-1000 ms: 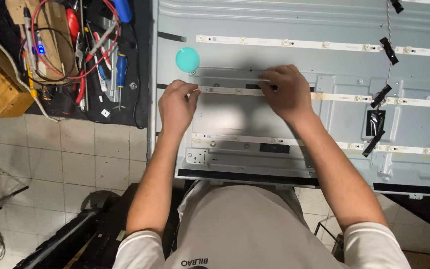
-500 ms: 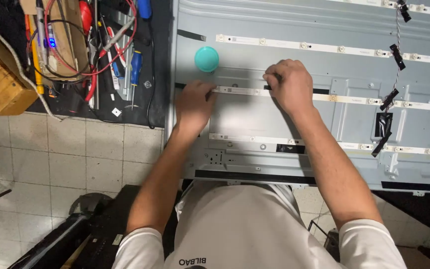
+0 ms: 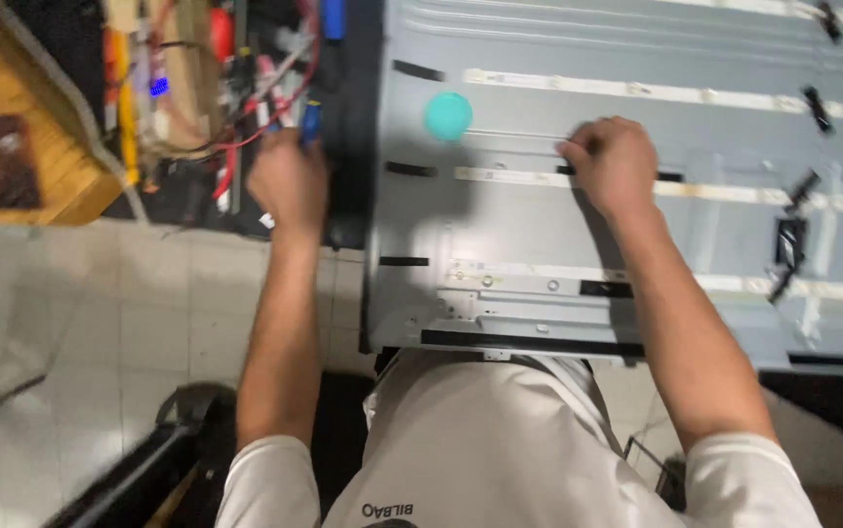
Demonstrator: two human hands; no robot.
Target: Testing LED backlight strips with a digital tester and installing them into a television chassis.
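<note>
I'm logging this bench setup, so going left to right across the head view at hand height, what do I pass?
Wooden box → tangle of tools and red wires → left hand → round teal cap on the grey metal panel → right hand → black clips near the panel's right side.

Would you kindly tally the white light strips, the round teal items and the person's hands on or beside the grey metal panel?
Long white light strips on the grey metal panel: 3 (top, middle, bottom)
Round teal disc: 1
Hands: 2 (left hand, right hand)
Total: 6
</note>
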